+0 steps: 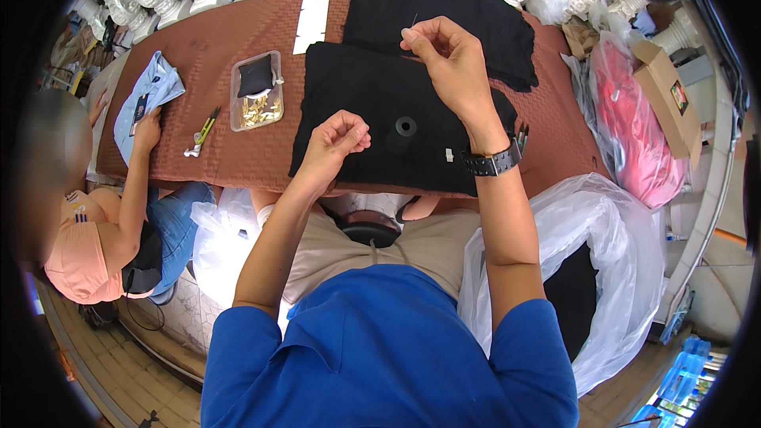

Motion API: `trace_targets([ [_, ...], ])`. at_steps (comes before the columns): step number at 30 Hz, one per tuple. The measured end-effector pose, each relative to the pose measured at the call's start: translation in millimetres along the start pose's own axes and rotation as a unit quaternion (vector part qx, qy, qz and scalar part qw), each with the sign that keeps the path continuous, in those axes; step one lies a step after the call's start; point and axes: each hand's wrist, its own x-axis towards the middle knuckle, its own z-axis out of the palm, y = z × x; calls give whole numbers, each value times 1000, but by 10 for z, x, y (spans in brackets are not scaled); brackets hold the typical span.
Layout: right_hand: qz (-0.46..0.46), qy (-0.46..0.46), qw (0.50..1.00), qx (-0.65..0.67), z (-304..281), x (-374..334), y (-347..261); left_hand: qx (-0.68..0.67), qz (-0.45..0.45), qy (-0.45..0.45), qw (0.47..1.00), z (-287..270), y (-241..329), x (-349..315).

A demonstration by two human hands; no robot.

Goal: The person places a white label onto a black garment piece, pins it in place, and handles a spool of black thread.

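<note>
My right hand [453, 63], with a dark strap on its wrist, is raised over the black fabric. Its thumb and forefinger pinch a thin needle [414, 21] that points up. Lower and to the left, my left hand [339, 143] is closed, fingertips together; whatever it holds is too fine to make out. Between and below the hands stands a black thread spool [405, 128] on the nearer folded black cloth [341, 83]. A small white tag [449, 155] lies on that cloth by my right wrist. A second black cloth [491, 32] is spread behind it.
On the brown-covered table [214, 32] are a clear box [258, 91] with a black cushion and gold pieces, yellow-black snips [208, 128] and a white card [311, 22]. At left, another person handles a light blue garment [143, 103]. Plastic bags [626, 246] and a cardboard box [668, 99] crowd the right.
</note>
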Motion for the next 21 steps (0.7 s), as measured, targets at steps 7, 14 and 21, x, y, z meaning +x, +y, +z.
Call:
trace_targets([
  [7,8,-6,999,-32,-77,-119,-66,-38,-41,3,998,23,6,-38],
  [14,-6,38,999,-16,-97,-157,-36,19,-36,14,999,-2,-70,-62],
  [21,-3,35,998,44,-144,-191,-79,53,13,17,998,-9,-175,-89],
])
